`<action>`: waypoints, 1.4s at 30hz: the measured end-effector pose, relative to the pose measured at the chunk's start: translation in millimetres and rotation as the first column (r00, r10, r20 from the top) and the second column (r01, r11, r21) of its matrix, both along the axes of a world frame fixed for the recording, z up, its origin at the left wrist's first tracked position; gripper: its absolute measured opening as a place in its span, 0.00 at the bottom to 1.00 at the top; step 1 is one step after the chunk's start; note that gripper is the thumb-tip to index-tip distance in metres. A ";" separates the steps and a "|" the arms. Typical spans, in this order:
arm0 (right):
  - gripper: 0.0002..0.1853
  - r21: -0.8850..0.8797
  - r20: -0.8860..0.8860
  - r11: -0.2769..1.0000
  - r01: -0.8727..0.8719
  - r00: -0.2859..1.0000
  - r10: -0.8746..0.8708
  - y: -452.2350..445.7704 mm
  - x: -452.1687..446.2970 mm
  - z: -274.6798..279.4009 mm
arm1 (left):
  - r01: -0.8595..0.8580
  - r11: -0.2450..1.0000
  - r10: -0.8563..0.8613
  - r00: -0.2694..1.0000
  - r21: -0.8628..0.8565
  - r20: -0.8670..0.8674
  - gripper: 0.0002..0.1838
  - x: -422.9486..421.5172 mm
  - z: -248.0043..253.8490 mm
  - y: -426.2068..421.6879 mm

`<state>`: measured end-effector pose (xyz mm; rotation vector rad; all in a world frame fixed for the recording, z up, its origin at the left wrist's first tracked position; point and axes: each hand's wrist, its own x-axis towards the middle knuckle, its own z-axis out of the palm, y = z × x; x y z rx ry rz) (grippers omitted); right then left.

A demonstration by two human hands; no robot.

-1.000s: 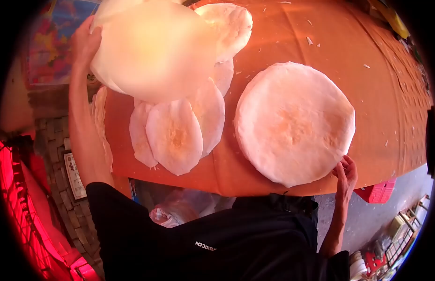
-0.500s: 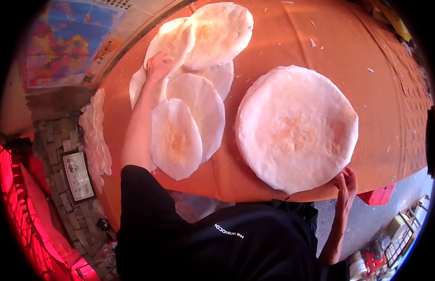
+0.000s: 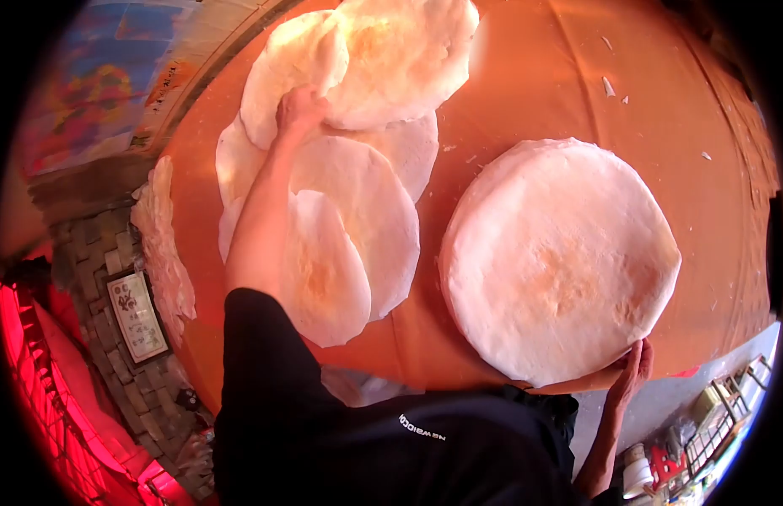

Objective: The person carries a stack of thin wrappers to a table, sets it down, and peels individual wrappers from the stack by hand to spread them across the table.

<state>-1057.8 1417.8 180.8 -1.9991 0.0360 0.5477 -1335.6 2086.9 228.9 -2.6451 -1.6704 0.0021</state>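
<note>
Out at the far left, well clear of your left fingers, glowed a red sheet, and next to it a framed sign sat over the brick floor. Farther off to the left of those fingers hung a colourful poster. Nearer them, a ragged pale stack lined the edge of the orange surface.

Then came the action: your left hand was down at the near rim of the upper-left flatbread, fingers bunched and touching it, though you couldn't tell from here whether they pinched it. Just beyond and to their right, the top flatbread overlapped its neighbour; toward your body from the fingers lay the middle flatbread and, over that, the front flatbread, partly behind your forearm.

On to the right, well apart, and there was the thick stack, just to the left of and beyond your right fingers. Your right hand met its near right rim, fingers close together; their grip was partly hidden, so you couldn't tell if they clamped it. Right of that hand, below the surface, stood a wire rack.
</note>
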 end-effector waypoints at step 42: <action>0.15 0.042 -0.067 0.998 0.051 0.997 -0.048 -6.2 2.7 8.3 | 0.270 0.962 -0.221 0.851 -0.036 0.477 0.19 12.3 48.5 -191.4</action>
